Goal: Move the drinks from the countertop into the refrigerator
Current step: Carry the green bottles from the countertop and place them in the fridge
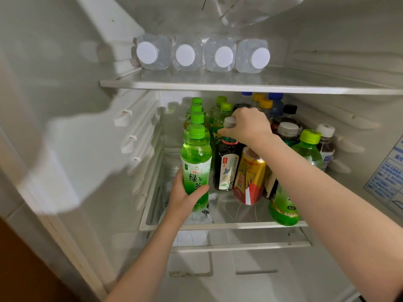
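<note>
I look into an open refrigerator. My left hand [185,198] grips the lower body of a green tea bottle [196,162] standing at the front left of the middle glass shelf [218,225]. My right hand [246,125] holds the neck of a dark tea bottle [226,166] with a grey cap, just right of the green one. A gold and red bottle [249,177] leans beside it under my right forearm. More green-capped bottles [197,117] line up behind the one I hold.
Several clear water bottles [202,54] lie on their sides on the upper shelf [239,86], caps toward me. Yellow, blue, black and white capped drinks [290,127] crowd the middle shelf's back right. Another green bottle [283,208] stands at the front right. A label [388,177] is on the right wall.
</note>
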Available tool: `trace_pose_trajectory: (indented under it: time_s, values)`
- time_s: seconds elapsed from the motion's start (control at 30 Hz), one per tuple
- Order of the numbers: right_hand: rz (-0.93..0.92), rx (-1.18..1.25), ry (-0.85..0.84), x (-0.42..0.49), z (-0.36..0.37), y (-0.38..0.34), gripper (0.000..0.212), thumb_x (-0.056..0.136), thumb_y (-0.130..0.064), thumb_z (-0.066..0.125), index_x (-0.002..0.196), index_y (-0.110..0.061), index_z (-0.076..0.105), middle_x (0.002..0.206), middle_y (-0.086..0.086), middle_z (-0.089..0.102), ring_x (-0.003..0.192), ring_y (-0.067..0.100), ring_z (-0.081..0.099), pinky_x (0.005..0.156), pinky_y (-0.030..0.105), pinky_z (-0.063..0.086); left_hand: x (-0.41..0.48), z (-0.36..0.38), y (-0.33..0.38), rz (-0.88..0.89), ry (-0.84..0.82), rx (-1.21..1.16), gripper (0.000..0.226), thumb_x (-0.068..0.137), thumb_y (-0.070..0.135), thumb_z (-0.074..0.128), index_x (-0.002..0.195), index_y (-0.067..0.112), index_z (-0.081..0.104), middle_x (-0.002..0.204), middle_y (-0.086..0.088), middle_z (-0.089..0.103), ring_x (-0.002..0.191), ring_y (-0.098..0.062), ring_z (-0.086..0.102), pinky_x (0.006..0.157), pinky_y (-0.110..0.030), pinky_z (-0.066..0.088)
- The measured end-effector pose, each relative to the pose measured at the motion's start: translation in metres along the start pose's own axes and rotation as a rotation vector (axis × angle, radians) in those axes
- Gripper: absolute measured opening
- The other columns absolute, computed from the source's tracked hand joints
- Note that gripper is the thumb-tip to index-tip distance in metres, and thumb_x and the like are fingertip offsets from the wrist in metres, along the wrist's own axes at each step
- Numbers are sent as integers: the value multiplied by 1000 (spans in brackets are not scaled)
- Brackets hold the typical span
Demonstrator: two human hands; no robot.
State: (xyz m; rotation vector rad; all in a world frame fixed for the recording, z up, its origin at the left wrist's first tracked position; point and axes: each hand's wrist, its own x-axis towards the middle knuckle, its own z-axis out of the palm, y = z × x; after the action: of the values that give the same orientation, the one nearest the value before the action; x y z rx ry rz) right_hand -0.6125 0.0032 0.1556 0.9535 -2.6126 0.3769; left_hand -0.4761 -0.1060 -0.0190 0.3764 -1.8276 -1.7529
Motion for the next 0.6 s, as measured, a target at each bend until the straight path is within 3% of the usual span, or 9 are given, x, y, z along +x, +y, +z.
trace_pose_trajectory:
  time_s: [0.17,0.4,0.6]
  values:
    - [-20,40,2,0,0,2,48,76,-55,68,93,-11,60,89,5,63,84,26,61,66,34,49,0,0,1,14,-8,-5,73,63,30,75,130,25,48,116,3,64,101,-8,64,74,-19,52]
    - [-64,37,-12,-3,-12,10,64,76,-63,62,110,-9,60,96,8,65,88,26,62,72,39,55,-2,-1,5,20,-19,-4,59,62,33,77,115,42,52,107,15,68,98,-3,65,72,-14,52]
    - [-131,147,20,-6,-16,13,37,86,-36,61,113,-12,65,102,10,68,91,25,62,73,35,53,-5,2,10,16,-10,5,59,56,41,76,110,43,52,109,12,67,101,-5,64,75,-16,50]
